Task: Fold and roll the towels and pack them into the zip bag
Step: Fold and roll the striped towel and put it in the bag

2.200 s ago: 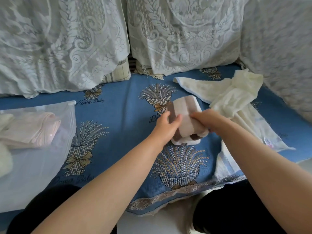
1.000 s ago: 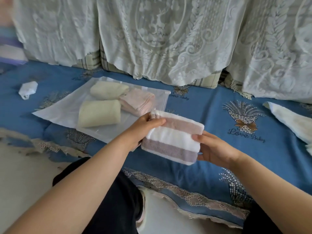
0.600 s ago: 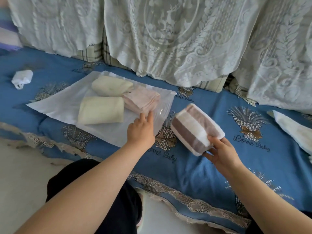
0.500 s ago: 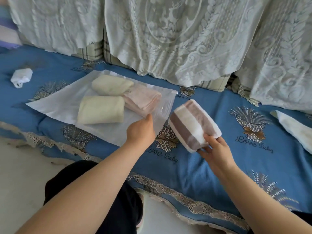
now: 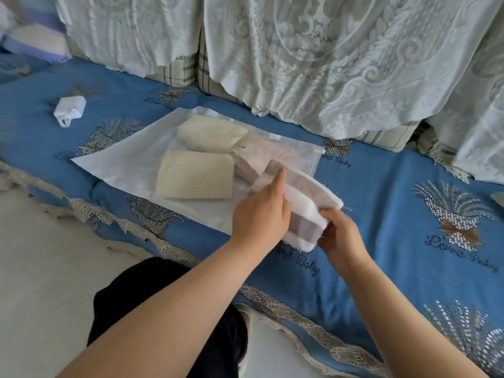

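A translucent zip bag [image 5: 128, 165] lies flat on the blue bed cover. Inside it are two cream rolled towels [image 5: 195, 175] and a pink rolled towel [image 5: 256, 156]. The brown-and-white striped rolled towel [image 5: 311, 203] sits at the bag's open right end, its left part under the bag's film. My left hand [image 5: 260, 214] pinches the bag's upper edge and lifts it over the towel. My right hand [image 5: 339, 236] grips the towel's near end.
A small white folded item [image 5: 69, 109] lies on the blue bed cover [image 5: 395, 227] at the far left. White lace curtains [image 5: 327, 64] hang behind. The cover's lace edge [image 5: 286, 304] runs above the pale floor, and a cream cloth's edge shows at the far right.
My right hand has carried the striped towel left to the bag's mouth and partly into it. My left hand has taken hold of the bag's edge and raised it.
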Demonstrator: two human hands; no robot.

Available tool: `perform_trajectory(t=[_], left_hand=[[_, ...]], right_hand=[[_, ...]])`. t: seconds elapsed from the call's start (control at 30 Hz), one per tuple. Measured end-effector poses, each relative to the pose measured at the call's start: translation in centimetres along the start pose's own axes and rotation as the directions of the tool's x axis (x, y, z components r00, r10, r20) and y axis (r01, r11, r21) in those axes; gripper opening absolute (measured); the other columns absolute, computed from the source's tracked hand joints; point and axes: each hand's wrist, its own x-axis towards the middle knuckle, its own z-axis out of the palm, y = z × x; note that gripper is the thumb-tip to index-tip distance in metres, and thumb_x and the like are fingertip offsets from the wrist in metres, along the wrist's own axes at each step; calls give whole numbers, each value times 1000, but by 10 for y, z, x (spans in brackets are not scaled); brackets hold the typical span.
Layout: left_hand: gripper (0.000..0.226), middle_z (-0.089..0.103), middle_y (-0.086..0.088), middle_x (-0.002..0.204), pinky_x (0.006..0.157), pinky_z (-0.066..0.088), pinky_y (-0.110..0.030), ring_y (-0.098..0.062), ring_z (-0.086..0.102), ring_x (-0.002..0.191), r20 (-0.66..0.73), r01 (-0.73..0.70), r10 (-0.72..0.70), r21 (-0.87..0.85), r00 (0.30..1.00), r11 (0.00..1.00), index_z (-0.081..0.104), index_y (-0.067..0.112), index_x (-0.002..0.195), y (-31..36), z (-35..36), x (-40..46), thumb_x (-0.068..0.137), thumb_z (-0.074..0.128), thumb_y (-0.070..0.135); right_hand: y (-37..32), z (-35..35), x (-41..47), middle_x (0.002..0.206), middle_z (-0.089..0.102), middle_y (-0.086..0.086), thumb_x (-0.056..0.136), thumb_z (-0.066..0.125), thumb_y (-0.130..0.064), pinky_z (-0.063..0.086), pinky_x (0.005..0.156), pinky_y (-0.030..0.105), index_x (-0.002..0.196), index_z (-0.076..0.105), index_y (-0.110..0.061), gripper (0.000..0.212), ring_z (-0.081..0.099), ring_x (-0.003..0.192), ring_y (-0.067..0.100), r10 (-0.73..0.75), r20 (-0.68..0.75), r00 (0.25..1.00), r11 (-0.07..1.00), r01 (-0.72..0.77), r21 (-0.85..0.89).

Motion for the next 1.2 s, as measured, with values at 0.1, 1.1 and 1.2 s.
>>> perform_trajectory(t=[0.1,1.1,1.2], left_hand=[[50,68,7,68,40,17,-18,-13,54,40,-44,-62,63,38,997,997,60,8,127,2,-3,-1,80,53,22],[44,67,0,96,69,48,-35,-28,64,88,40,99,-91,-314,995,944,42,26,137,-8,-24,-5,95,44,42],[35,56,-2,117,94,42,-35,-25,51,112,-36,400,-491,-530,871,748,56,23,125,-53,-38,7,91,55,33]], right_hand=[[-10,3,18,81,66,6,81,44,-14,52,65,32,103,61,-10,28,63,72,23,176,138,975,983,-180,22],[12,41,50,94,66,17,99,33,-14,57,78,40,105,61,-2,30,66,89,28,192,168,967,981,-182,-71],[24,38,54,104,59,26,90,49,-25,52,88,54,111,57,6,38,62,91,38,134,105,985,941,-93,-326]])
